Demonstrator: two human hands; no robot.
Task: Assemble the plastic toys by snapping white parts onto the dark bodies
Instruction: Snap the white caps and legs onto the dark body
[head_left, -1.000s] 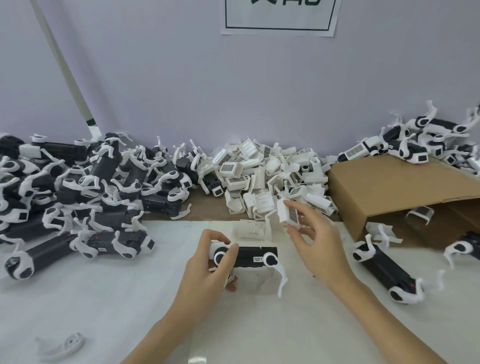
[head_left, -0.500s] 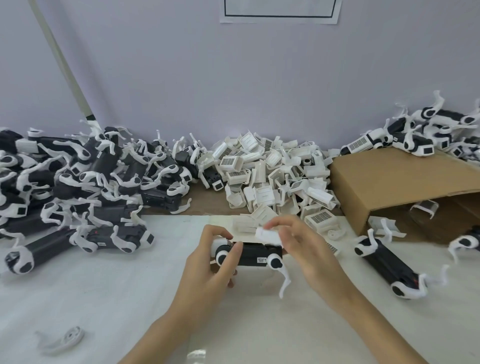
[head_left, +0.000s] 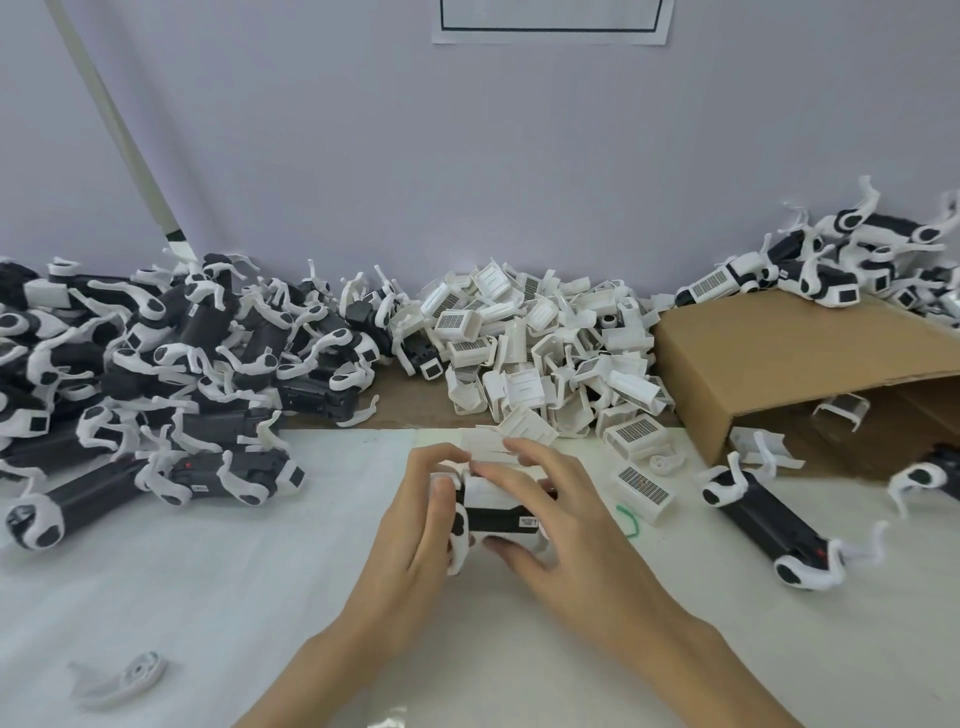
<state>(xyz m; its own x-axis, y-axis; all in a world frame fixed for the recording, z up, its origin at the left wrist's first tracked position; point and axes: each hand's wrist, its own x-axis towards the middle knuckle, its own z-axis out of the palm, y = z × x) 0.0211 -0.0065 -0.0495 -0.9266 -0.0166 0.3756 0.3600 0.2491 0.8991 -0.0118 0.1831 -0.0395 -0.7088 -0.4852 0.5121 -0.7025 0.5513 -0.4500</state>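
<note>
A lone white leg piece lies at the near left of the white work surface. At centre, two bare hands close on one dark toy body held just above the surface. The left hand grips its left end, fingers curled over the top and thumb alongside. The right hand presses a white cover part onto the body's top, fingers spread across it and thumb hooked beneath. To the right, an assembled toy lies by a tipped cardboard box. Behind the hands sits a heap of white parts, flanked at left by a pile of dark bodies with white legs. More toys crowd the box top against the pale wall.
</note>
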